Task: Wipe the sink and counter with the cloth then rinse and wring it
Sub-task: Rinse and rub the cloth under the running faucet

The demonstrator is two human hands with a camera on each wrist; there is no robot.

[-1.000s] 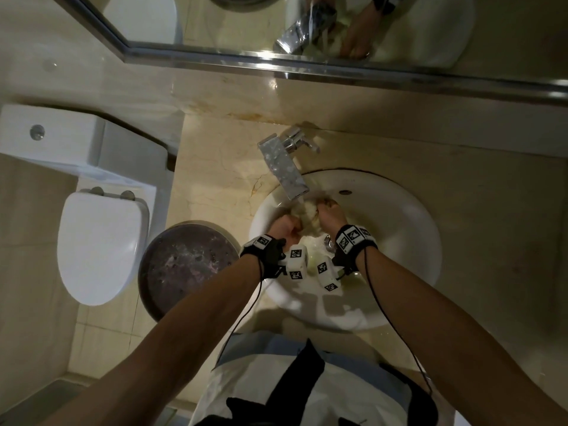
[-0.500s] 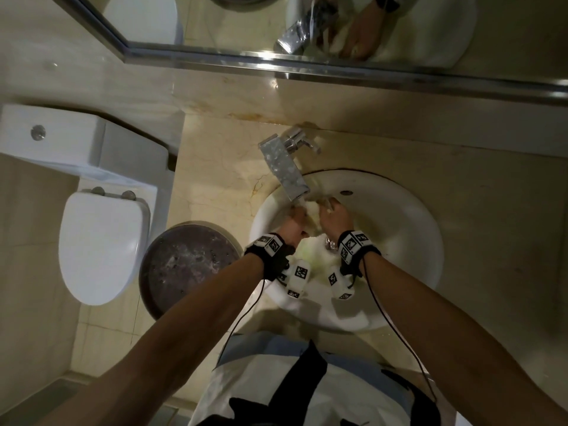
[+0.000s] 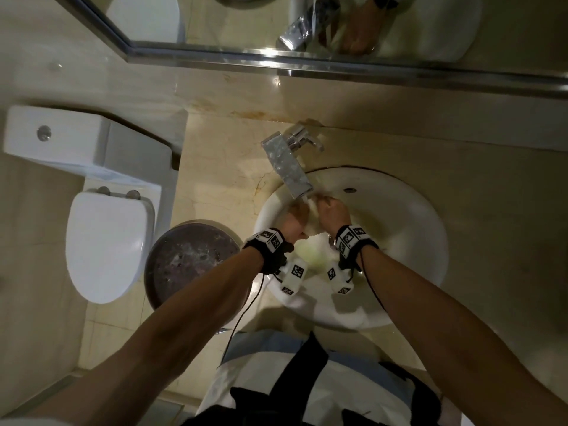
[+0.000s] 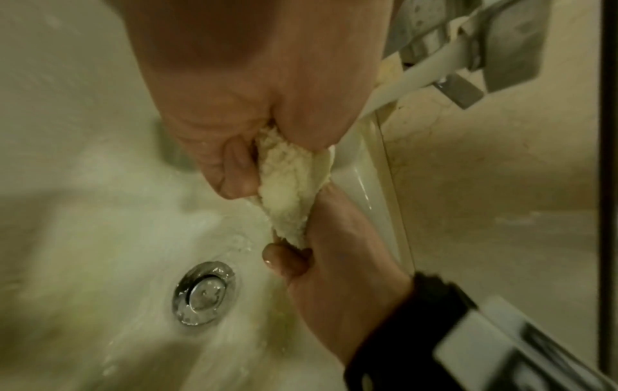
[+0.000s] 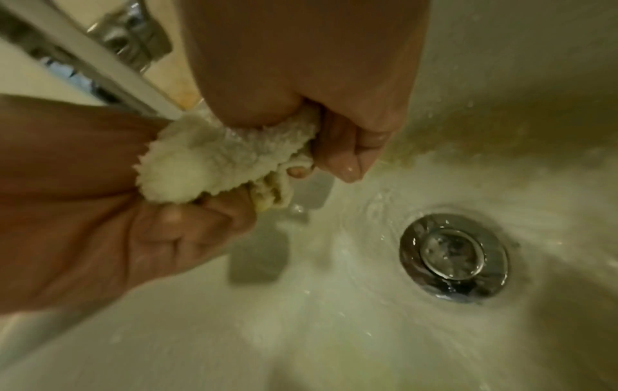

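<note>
Both fists, left hand point(image 3: 293, 221) and right hand point(image 3: 333, 213), clench the bunched cloth point(image 4: 294, 190) under the faucet point(image 3: 287, 166). Water apparently runs; a hard twist could splash the counter point(image 3: 221, 167).

Cream fluffy cloth point(image 4: 294, 190), wet, bunched above white sink point(image 3: 408, 229)

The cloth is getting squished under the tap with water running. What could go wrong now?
1. Both the left hand and right hand grip the cloth just below the faucet, so knuckles might bump the metal spout.
2. Water pours onto the bunched cloth and may splash onto the counter.
3. The sink basin is wet around the drain; a dropped cloth could cover it.
</note>
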